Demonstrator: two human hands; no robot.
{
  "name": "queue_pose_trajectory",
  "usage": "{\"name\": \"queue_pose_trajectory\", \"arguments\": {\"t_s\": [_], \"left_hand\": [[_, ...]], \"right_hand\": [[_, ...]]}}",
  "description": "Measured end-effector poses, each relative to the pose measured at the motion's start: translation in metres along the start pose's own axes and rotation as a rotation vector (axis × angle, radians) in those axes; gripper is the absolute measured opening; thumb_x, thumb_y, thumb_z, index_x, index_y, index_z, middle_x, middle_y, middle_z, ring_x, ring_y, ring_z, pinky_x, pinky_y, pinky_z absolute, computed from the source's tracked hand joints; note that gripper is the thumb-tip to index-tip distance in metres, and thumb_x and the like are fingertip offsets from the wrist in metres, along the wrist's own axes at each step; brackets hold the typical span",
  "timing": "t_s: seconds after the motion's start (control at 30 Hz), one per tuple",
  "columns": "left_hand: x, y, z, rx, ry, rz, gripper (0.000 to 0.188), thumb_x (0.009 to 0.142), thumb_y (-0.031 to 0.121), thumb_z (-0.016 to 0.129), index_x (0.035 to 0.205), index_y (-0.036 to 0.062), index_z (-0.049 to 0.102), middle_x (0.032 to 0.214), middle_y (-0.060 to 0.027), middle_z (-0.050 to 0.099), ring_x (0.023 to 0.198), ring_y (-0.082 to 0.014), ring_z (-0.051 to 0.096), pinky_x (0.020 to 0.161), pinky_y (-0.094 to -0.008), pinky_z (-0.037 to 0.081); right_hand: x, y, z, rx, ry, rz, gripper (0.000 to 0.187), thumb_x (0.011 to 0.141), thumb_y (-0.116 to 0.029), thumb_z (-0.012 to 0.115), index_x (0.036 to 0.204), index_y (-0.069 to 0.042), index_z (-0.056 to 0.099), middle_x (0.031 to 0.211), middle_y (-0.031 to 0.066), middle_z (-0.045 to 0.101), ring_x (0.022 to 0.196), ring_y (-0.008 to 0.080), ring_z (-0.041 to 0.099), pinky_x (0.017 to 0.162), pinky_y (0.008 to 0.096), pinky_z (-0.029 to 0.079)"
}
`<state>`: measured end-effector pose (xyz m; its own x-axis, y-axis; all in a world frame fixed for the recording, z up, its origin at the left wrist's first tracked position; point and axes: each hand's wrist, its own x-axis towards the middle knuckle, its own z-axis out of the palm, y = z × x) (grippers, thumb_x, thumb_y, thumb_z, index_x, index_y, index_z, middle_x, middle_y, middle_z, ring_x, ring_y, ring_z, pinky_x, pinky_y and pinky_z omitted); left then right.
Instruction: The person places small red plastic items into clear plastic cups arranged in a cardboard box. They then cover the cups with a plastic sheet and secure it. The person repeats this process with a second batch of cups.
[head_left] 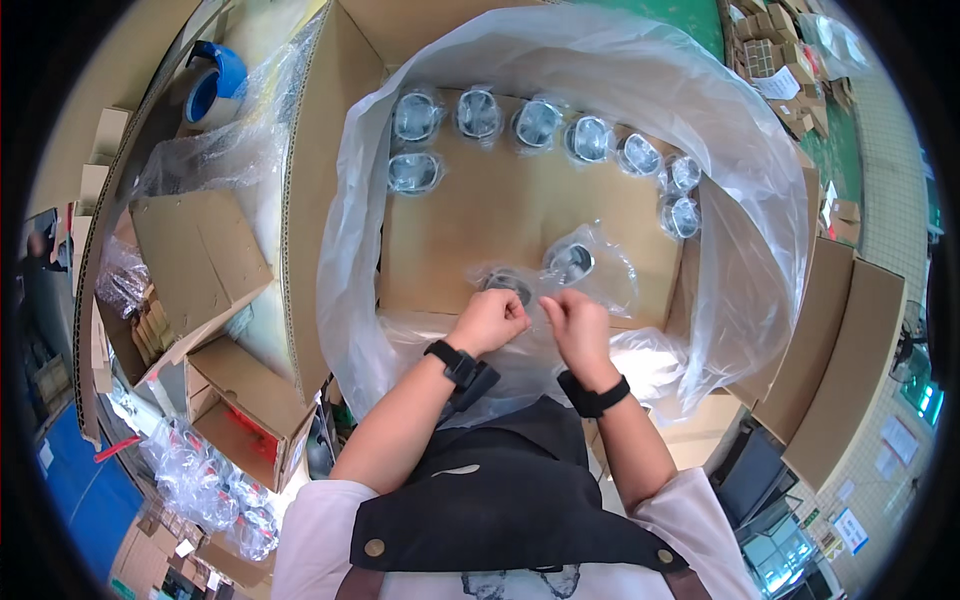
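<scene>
Both my hands work over the near edge of a cardboard sheet (450,230) inside a large lined box. My left hand (488,322) is closed, its fingers pinching a clear plastic bag around a round grey metal part (508,284) that looks like a piston. Close beside it, my right hand (580,335) is closed too, thumb and forefinger together at the bag's edge; what they grip is too small to make out. Just beyond the right hand lies another bagged metal part (571,262), its loose plastic spread to the right.
Several bagged round metal parts (537,122) line the sheet's far and side edges. A translucent plastic liner (345,230) covers the box walls. To the left are an open carton (235,425), a blue tape roll (205,95) and bagged items (205,480). Cardboard flaps (830,340) stick out right.
</scene>
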<state>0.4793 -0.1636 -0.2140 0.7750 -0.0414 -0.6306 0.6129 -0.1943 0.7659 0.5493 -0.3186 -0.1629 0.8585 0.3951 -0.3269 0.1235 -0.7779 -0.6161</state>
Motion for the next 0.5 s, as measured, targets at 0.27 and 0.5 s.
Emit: {"name": "queue_pose_trajectory", "arguments": {"t_s": [0.27, 0.5], "left_hand": [[-0.027, 0.018, -0.008, -0.1, -0.116, 0.014, 0.033, 0.08, 0.025, 0.078, 0.092, 0.0002, 0.06, 0.081, -0.0053, 0.066, 0.078, -0.014, 0.064, 0.07, -0.027, 0.05], [0.02, 0.002, 0.037, 0.189, 0.232, 0.175, 0.023, 0.077, 0.016, 0.072, 0.091, -0.0004, 0.064, 0.08, -0.0178, 0.068, 0.075, -0.0318, 0.067, 0.071, -0.0374, 0.054]], "right_hand": [[-0.009, 0.029, -0.023, 0.508, 0.028, 0.363, 0.019, 0.083, -0.015, 0.077, 0.082, 0.002, 0.068, 0.067, 0.0027, 0.065, 0.059, 0.0051, 0.054, 0.054, 0.0221, 0.044], [-0.011, 0.052, -0.036, 0.316, 0.119, 0.151, 0.013, 0.087, -0.009, 0.068, 0.093, 0.003, 0.069, 0.071, 0.0059, 0.067, 0.064, 0.0097, 0.059, 0.06, 0.026, 0.048]]}}
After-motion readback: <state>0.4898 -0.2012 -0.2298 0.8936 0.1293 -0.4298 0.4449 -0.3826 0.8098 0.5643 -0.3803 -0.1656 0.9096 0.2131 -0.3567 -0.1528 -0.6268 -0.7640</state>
